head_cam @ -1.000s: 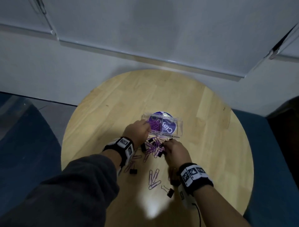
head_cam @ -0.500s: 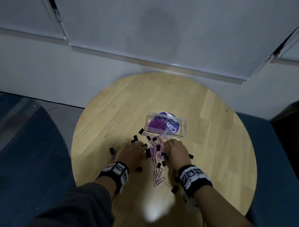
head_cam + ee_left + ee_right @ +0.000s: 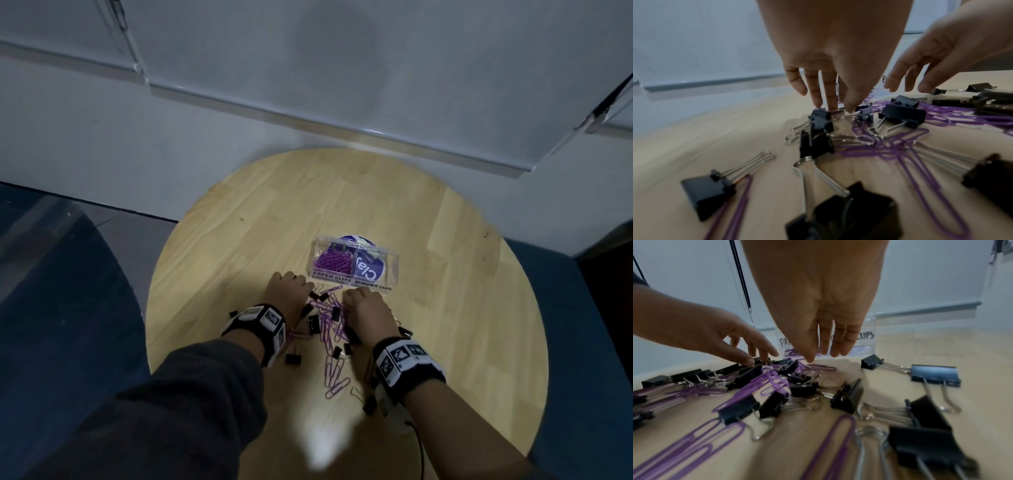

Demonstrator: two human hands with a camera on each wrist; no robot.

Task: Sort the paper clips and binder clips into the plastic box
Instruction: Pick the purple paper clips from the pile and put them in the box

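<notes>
On the left of the head view lies dark blue flooring or upholstery (image 3: 68,308), cut by a grey strip at the foot of a pale wall (image 3: 171,144) that carries a low white ledge. A round table (image 3: 239,212) of light jointed wood stands against that wall.

The left hand (image 3: 287,290) reaches down near the table's middle, fingers straight and slightly spread, their tips (image 3: 819,97) touching a small black binder clip (image 3: 821,115); it grips nothing. Between the hands, purple paper clips (image 3: 330,318) and black binder clips (image 3: 313,323) lie tangled on the wood, with more strewn toward the near edge.

The right hand (image 3: 366,308) hangs over the pile's right side, fingers straight and close together, tips just above a purple clip (image 3: 821,367), holding nothing.

Just beyond both hands sits the plastic box (image 3: 356,265), clear and split in two: the left compartment, lettered PAPER CLIPS, holds purple clips; the right one shows a purple label. Blue upholstery (image 3: 589,342) borders the table's right side.
</notes>
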